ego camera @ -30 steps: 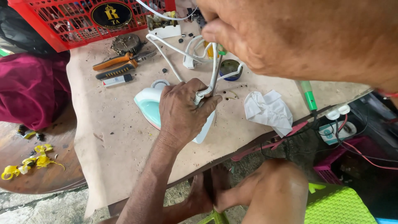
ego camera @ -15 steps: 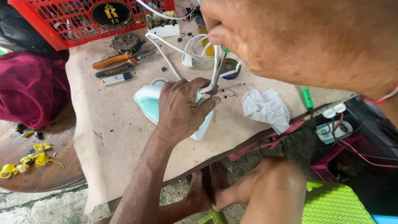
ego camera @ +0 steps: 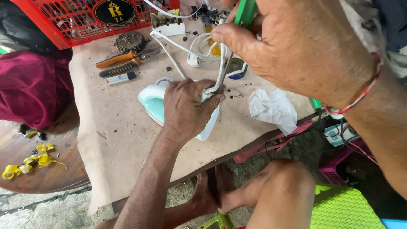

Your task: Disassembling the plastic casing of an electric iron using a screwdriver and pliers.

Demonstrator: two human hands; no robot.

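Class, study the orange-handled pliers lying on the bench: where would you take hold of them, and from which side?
Grip the orange-handled pliers by the two handles, coming down from above at the left end. They lie flat on the bench, jaws pointing right toward the clutter, with the handles' long, padded sides exposed.

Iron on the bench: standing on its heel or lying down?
Lying down. The white and mint clothes iron lies along the board-covered table, with the left hand pressing on top of it.

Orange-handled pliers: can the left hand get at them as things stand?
Probably not without letting go first. The left hand is pressed on the white and mint iron and pinches the white cord. The path to the orange-handled pliers across the board looks clear.
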